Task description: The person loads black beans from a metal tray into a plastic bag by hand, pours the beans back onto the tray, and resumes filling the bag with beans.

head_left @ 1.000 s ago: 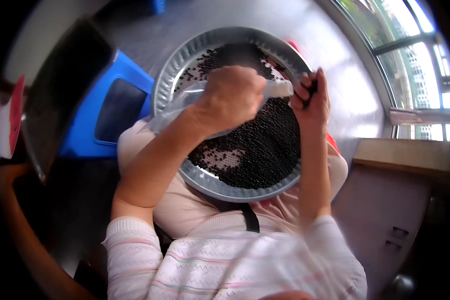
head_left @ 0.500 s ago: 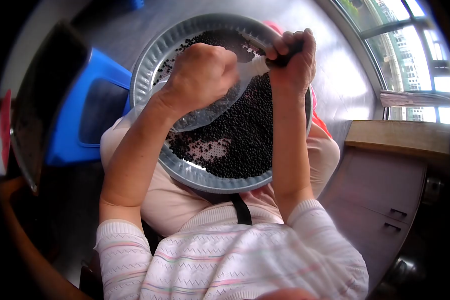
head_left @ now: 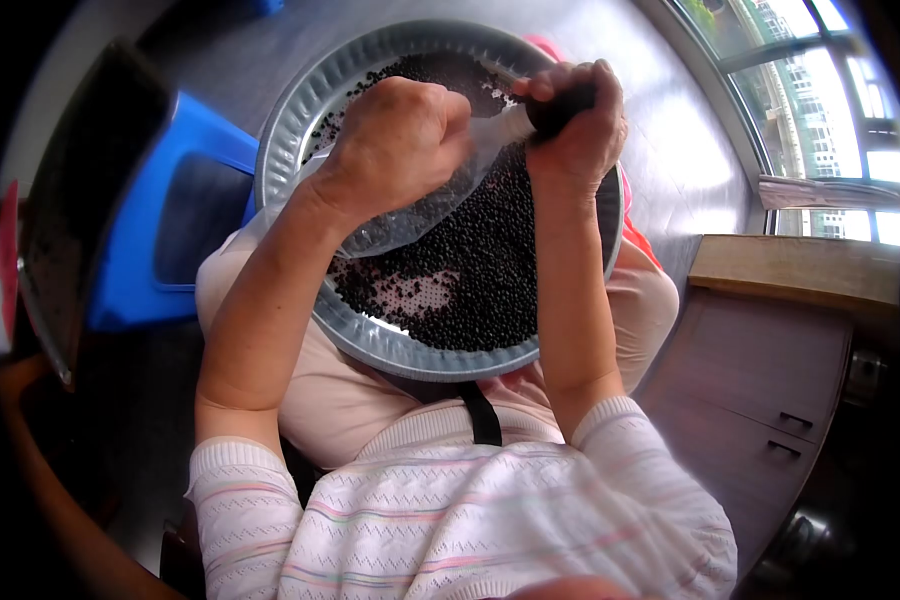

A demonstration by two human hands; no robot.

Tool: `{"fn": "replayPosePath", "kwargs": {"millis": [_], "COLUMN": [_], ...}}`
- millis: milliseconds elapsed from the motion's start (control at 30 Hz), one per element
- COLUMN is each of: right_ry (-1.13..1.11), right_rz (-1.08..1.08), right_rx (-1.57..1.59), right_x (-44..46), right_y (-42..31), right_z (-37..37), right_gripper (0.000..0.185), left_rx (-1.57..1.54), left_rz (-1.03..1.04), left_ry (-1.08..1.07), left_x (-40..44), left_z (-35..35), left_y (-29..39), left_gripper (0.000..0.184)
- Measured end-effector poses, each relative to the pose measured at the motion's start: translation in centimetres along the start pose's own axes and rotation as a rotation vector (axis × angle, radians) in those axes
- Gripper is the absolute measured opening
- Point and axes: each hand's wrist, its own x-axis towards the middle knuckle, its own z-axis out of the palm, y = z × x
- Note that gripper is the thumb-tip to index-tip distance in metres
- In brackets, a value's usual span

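A wide grey round pan rests on my lap with black beans spread over its pierced bottom. Above the beans, my left hand is closed in a fist round a clear plastic bottle lying tilted, its neck toward the upper right. Part of the bottle is hidden behind that hand. My right hand is curled round a dark handful, seemingly black beans, right against the bottle's mouth. Whether any beans pass into the neck I cannot tell.
A blue plastic stool stands left of the pan. On the right are a cabinet with dark handles and a large window. Pink-red cloth shows behind the pan's right rim.
My right hand has shifted slightly left and turned, bringing its dark handful closer against the bottle's neck. My left hand and the bottle have barely moved; the pan appears slightly higher.
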Motion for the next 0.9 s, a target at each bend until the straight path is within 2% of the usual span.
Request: {"fn": "replayPosePath", "kwargs": {"millis": [167,467,500,600,700,800,833,900], "right_ry": [-0.007,-0.187,-0.156,-0.161,-0.328,-0.558,-0.623,-0.702], "right_rz": [-0.024,-0.151,-0.113,0.063,0.198,-0.072,-0.077,0.047], "right_rx": [-0.033,-0.192,-0.185,-0.491,-1.161,-1.678,-1.864,-1.994], "right_x": [-0.6,-1.2,-1.5,-3.2,-5.6,-8.0,-9.1,-11.0], "right_y": [0.4,-0.3,-0.8,-1.6,-1.4,-1.0,-1.0,-0.9], "right_z": [0.2,-1.4,-1.8,-6.5,-13.9,-18.4,-18.6,-17.6], "right_gripper": [0.025,0.020,0.017,0.014,0.017,0.019,0.025,0.032], "left_rx": [0.003,0.016,0.024,0.026,-0.025,0.017,0.016,0.013], "left_rz": [0.002,0.049,0.060,0.113,-0.006,-0.010,-0.009,-0.007], "left_ry": [-0.002,0.025,0.027,0.055,-0.045,-0.045,-0.038,-0.024], "left_x": [0.0,0.0,0.0,-0.1,-0.3,-0.4,-0.4,-0.5], "left_z": [0.1,0.3,0.3,0.5,0.1,0.4,0.4,0.5], "left_y": [0.0,-0.4,-0.5,-1.1,0.3,0.4,0.4,0.5], "left_gripper": [0.020,0.019,0.019,0.019,0.022,0.022,0.022,0.022]}}
